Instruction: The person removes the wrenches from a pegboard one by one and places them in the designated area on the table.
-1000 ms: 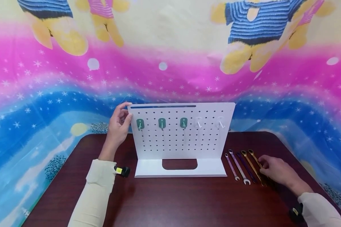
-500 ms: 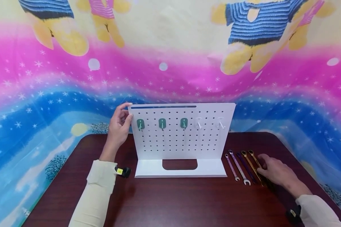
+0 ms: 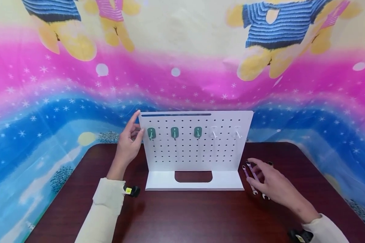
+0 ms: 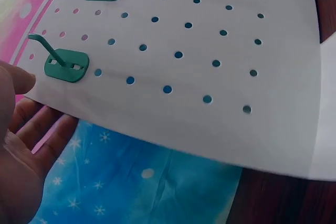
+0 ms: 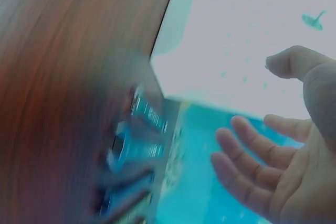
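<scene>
A white pegboard [image 3: 191, 152] stands upright on its base. Along its upper part sit three green hooks [image 3: 174, 132] and two clear ones [image 3: 214, 132]. My left hand [image 3: 128, 145] holds the board's left edge near the top corner, thumb in front and fingers behind. In the left wrist view that thumb [image 4: 20, 79] lies close to the end green hook. Fingers spread and holding nothing, my right hand [image 3: 272, 184] hovers over the row of combination wrenches. A pink wrench [image 3: 249, 181] and a pinkish-silver wrench [image 3: 253, 171] show beside it; it covers most of the others.
The dark wooden table [image 3: 182, 216] has rounded far corners. Behind it hangs a printed cloth [image 3: 182, 87] with bears and snowflakes. The pegboard's base [image 3: 225, 182] juts forward, with the wrenches just to its right.
My right hand has moved left from beside the gold wrenches to above the pink ones, and its fingers have opened out. My left index finger has straightened along the board's corner.
</scene>
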A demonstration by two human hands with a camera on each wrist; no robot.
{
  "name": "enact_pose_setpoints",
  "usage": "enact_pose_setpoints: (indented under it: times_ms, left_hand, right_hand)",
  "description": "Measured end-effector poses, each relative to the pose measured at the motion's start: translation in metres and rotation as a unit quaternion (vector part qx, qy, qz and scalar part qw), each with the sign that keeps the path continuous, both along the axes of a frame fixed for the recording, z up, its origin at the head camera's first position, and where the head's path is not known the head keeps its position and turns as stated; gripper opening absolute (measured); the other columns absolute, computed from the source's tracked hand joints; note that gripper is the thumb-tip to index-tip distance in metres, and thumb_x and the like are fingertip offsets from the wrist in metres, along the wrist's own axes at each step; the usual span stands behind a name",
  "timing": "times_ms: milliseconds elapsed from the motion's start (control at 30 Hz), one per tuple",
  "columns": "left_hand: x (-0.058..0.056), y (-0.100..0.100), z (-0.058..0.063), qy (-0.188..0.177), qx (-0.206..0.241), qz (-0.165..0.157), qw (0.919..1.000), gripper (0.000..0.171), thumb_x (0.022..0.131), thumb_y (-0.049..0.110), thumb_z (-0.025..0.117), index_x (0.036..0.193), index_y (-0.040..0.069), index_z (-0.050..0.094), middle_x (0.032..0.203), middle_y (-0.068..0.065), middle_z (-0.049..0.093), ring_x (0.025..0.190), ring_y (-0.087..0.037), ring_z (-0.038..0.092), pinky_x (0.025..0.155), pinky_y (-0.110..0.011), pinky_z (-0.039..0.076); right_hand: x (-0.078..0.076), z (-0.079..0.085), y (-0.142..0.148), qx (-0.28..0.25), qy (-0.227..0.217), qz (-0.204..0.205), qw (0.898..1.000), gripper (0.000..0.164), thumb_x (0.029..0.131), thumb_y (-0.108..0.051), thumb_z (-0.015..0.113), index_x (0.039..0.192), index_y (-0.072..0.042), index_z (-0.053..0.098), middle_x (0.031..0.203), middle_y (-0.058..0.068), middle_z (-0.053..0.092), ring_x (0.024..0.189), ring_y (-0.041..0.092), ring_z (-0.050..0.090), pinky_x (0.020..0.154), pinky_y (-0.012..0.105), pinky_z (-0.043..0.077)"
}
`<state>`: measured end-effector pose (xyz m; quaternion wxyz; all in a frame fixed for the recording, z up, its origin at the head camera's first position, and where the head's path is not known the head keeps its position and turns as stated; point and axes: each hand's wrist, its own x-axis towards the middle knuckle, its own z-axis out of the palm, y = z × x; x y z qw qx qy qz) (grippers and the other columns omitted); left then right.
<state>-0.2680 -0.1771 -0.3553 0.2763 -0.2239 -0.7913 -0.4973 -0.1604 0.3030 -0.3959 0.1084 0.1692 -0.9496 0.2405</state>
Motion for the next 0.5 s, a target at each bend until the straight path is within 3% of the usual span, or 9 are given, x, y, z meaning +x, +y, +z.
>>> enact_pose_setpoints:
  times_ms: [133,267,400,500]
  left_hand:
    - [0.007,-0.002,0.0,-0.015,-0.041,0.001,0.9991,0.081,0.103,0.008,0.062,0.164,0.043,0.021,0.119,-0.016,0.068,0.107,-0.03,0.069,0.092,-0.049,0.054]
    - [0.013,-0.004,-0.006,-0.009,-0.076,0.012,0.997,0.083,0.102,0.006,0.063,0.166,0.034,0.019,0.138,-0.017,0.061,0.124,-0.034,0.061,0.096,-0.054,0.051]
    - [0.022,-0.007,-0.013,0.053,-0.082,0.051,0.994,0.074,0.099,0.0,0.065,0.163,0.018,0.032,0.154,-0.012,0.047,0.138,-0.03,0.047,0.101,-0.054,0.048]
    - [0.034,-0.006,-0.014,0.128,-0.089,0.065,0.9856,0.057,0.096,-0.001,0.065,0.15,0.005,0.049,0.149,-0.015,0.05,0.136,-0.032,0.046,0.105,-0.052,0.044]
  right_hand:
    - [-0.001,0.0,-0.02,-0.016,0.032,0.02,0.999,0.058,0.091,-0.016,0.08,0.142,-0.009,0.054,0.099,-0.006,0.062,0.085,0.014,0.063,0.069,0.032,0.054]
    - [0.0,-0.001,-0.036,-0.017,0.039,0.029,0.999,0.058,0.091,-0.019,0.081,0.143,-0.009,0.056,0.104,-0.005,0.064,0.087,0.015,0.064,0.07,0.034,0.055]
    - [0.001,-0.003,-0.051,-0.009,0.019,0.031,0.999,0.055,0.098,-0.037,0.072,0.145,-0.013,0.056,0.119,0.002,0.067,0.102,0.023,0.066,0.083,0.045,0.055]
    - [0.001,-0.004,-0.061,-0.013,0.001,0.045,0.999,0.054,0.103,-0.045,0.062,0.147,-0.015,0.054,0.136,0.007,0.062,0.122,0.03,0.059,0.098,0.056,0.048]
